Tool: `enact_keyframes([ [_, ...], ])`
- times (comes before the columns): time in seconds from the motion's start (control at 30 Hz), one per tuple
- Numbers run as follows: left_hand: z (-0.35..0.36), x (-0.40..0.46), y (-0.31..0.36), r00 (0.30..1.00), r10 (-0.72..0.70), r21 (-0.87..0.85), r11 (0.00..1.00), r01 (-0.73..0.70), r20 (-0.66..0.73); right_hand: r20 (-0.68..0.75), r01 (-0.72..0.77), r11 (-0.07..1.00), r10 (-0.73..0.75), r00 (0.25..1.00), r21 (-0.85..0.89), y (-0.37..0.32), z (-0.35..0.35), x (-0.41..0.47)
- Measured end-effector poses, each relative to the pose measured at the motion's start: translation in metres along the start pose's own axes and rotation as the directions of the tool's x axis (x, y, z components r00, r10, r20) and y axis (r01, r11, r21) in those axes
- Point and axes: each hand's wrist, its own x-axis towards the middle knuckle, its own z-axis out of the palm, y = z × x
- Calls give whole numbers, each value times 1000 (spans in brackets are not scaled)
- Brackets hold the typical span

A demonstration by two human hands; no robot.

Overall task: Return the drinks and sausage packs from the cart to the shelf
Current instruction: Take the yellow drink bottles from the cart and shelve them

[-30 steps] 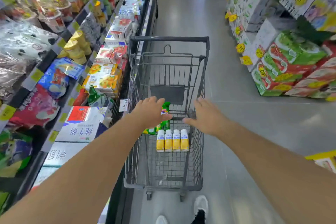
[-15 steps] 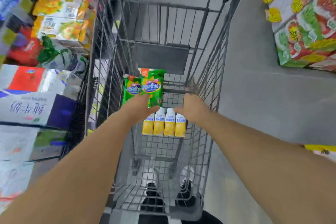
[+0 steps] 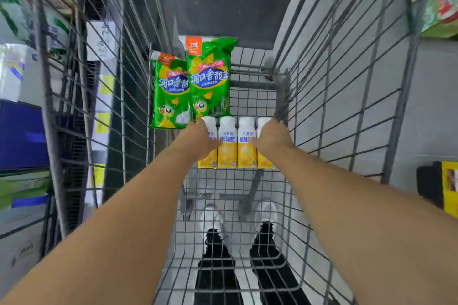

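Note:
A row of several white-and-yellow drink bottles (image 3: pixel 233 146) lies on the floor of the grey wire cart (image 3: pixel 347 86). My left hand (image 3: pixel 198 140) curls round the leftmost bottle with its thumb across the front. At the other end of the row, my right hand (image 3: pixel 271 138) wraps round the rightmost bottle. Just beyond the bottles lie two green sausage packs side by side, the left sausage pack (image 3: pixel 169 94) against the cart's left wall and the right sausage pack (image 3: pixel 210 77) overlapping it.
The shelf (image 3: pixel 22 131) with boxed goods runs close along the cart's left side. Stacked cartons (image 3: pixel 441 2) stand across the aisle at the right. A folded child seat flap (image 3: pixel 230 5) closes the cart's far end. My shoes (image 3: pixel 238 242) show through the mesh.
My head has leaned down over the cart. Both hands have dropped from the cart's rim to the basket floor and closed on the two ends of the bottle row.

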Motion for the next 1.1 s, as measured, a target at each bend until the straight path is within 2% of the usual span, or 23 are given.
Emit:
enact_keyframes([
  [0.17, 14, 14, -2, 994, -76, -180, 982, 62, -72, 16, -65, 989, 64, 998, 136, 8, 24, 22],
  [0.3, 22, 16, -3, 977, -193, -300, 941, 157, -92, -28, -129, 983, 134, 991, 131, 8, 27, 22],
  [0.43, 31, 18, -5, 959, -280, -335, 909, 250, -44, -39, -76, 995, 79, 996, 57, 12, 21, 23],
  [0.6, 37, 20, -9, 933, -357, -248, 908, 338, -34, 1, 11, 997, -12, 1000, 75, 15, 14, 17],
  [0.73, 31, 10, -6, 962, -270, -330, 905, 268, 38, 3, 75, 994, -75, 997, 75, 10, 0, 2],
  [0.8, 22, -2, -2, 971, -238, -434, 872, 227, 30, 0, 117, 990, -117, 993, 79, 3, -12, -11],
  [0.93, -29, -44, 9, 987, -143, -498, 863, 88, -73, -24, 219, 960, -218, 976, 174, -22, -60, -49],
  [1.1, -130, -125, 29, 960, -23, -524, 841, -133, -280, -163, 368, 900, -336, 927, 235, -59, -150, -120],
])
